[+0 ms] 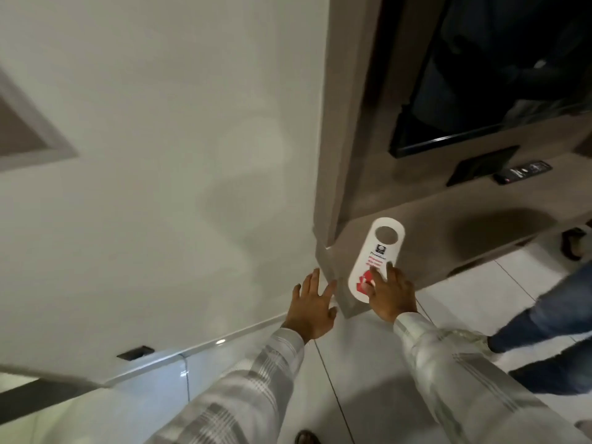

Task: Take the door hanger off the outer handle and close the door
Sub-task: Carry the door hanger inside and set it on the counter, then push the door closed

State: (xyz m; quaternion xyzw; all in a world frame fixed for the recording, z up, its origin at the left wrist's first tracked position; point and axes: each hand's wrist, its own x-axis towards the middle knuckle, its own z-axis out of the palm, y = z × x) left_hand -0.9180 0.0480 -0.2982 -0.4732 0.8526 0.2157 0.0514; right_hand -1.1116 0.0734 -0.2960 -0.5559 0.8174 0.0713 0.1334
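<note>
Right hand [390, 293] lies flat, fingers spread, on the lower end of the door hanger [376, 257], pressing or setting it down, not pinching it; no closed grasp visible. The hanger is white with red print and a round hole at its far end, and it lies flat on the brown counter [448, 225], close to the near corner, just beside the counter's near edge. Left hand [312, 304] is open and empty, fingers splayed, hovering by the counter corner where it meets the white wall [160, 155]; contact with the wall can't be told. Farther back on the counter, a dark remote [522, 172] and a black flat item, well apart from the hanger; above them the bottom edge of a dark screen [480, 91]. Another person's jeans leg [551, 315] stands on the tiled floor [368, 363] to the right. Judgement: the hanger is clearly off the handle and parked, so the removal step looks done. No door or handle is identifiable in view, so the next move calls for lifting the right hand away, turning to find the door, and pushing or pulling it shut.
</note>
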